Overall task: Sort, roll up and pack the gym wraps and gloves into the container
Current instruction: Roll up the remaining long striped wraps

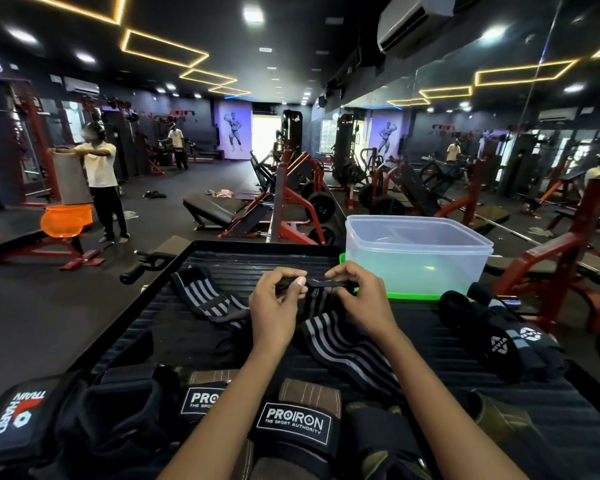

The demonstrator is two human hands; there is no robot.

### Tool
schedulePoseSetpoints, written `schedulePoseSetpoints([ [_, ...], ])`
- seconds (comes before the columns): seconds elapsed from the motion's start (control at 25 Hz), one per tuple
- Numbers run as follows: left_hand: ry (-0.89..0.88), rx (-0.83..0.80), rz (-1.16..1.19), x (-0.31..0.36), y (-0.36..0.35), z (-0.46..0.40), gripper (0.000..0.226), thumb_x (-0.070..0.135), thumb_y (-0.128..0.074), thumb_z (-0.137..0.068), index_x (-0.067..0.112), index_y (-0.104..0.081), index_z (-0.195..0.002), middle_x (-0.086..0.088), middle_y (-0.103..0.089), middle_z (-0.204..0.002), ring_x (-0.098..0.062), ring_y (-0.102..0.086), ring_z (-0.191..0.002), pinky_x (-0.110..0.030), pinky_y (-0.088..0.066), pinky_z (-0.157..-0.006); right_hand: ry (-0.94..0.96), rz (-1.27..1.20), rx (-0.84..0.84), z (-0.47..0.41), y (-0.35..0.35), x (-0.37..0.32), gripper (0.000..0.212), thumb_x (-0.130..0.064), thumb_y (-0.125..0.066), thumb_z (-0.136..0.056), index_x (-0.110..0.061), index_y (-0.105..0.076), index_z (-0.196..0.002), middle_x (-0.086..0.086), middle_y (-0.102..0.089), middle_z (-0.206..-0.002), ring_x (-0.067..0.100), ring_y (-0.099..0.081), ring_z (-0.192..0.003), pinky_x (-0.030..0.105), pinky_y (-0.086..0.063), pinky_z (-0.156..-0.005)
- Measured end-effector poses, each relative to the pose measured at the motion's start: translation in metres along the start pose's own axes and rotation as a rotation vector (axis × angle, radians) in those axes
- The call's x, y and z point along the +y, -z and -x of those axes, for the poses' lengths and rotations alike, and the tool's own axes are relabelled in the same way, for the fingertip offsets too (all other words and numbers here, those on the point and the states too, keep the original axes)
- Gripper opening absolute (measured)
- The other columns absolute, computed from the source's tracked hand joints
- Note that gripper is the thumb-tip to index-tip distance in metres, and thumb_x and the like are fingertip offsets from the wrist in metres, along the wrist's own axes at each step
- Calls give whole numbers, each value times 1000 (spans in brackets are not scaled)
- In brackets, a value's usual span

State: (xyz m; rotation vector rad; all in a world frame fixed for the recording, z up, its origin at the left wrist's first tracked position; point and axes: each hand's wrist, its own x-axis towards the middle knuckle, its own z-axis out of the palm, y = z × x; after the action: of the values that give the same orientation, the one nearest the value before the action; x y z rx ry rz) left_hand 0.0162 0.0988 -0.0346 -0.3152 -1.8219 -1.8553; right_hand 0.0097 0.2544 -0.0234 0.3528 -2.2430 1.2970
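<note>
Gloves and wraps lie spread on the black ribbed bench, and every place below is told from the clear plastic container that stands at the far right corner of this bench. Farthest to the left of the container, at the near edge, lies a black glove with the words TRAIN HARD. To the right of it, still left of the container and much nearer to the camera, lie two PROIRON gloves side by side. Further from the camera, left of the container, one striped wrap lies loose and flat. The left hand and the right hand are raised just in front of the container, at its left lower corner. The fingers of both hands are curled and pinch the black end strap of a second striped wrap; its striped body hangs down to the bench between the forearms. This strap is dark against dark, so maybe it is a loop, I cannot tell. The container sits on a green lid. Just to the right and in front of the container lies a pair of dark gloves with white logos.
</note>
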Motion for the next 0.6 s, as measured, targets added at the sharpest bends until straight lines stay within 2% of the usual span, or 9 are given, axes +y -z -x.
schedulePoseSetpoints([
  [0.04,33,16,20,-1,0,1,11,4,-63,-90,14,-68,-89,-11,-69,-91,-21,-72,-81,-32,-60,-77,-3,-14,0,1,1,0,16,-1,-72,-80,-13,-65,-89,-4,-70,-90,-1,-64,-86,7,-44,-75],
  [0.12,115,23,67,-1,-1,1,7,3,-62,-91,7,-66,-86,-12,-70,-85,-21,-73,-81,-30,-60,-75,9,-29,4,1,1,-1,16,-9,-74,-81,-11,-61,-88,-3,-68,-89,1,-64,-85,7,-42,-73],
  [0.24,154,-22,58,0,-2,4,7,4,-62,-91,4,-63,-84,-10,-70,-81,-16,-74,-77,-27,-60,-72,37,-14,5,3,-1,-2,10,-8,-66,-89,-11,-56,-88,-3,-65,-87,0,-62,-85,5,-39,-71],
  [0.4,36,-47,-211,2,-4,10,11,10,-70,-85,14,-66,-75,7,-69,-73,0,-65,-67,-10,-47,-64,77,-10,-40,5,-6,-5,11,-3,-56,-93,-14,-53,-90,2,-65,-90,9,-61,-89,12,-43,-76],
  [0.48,57,-32,-174,1,-2,8,9,12,-73,-83,15,-70,-75,7,-71,-73,0,-64,-68,-13,-48,-67,100,-5,-96,5,-10,-7,15,-1,-54,-93,-16,-52,-91,0,-64,-91,9,-61,-90,16,-44,-79],
  [0.6,171,-13,-27,-2,2,3,8,11,-74,-81,16,-74,-75,2,-73,-73,-8,-67,-70,-22,-52,-72,116,-19,-132,5,-13,-6,16,0,-54,-93,-16,-53,-93,-8,-62,-89,3,-59,-87,13,-44,-79],
])
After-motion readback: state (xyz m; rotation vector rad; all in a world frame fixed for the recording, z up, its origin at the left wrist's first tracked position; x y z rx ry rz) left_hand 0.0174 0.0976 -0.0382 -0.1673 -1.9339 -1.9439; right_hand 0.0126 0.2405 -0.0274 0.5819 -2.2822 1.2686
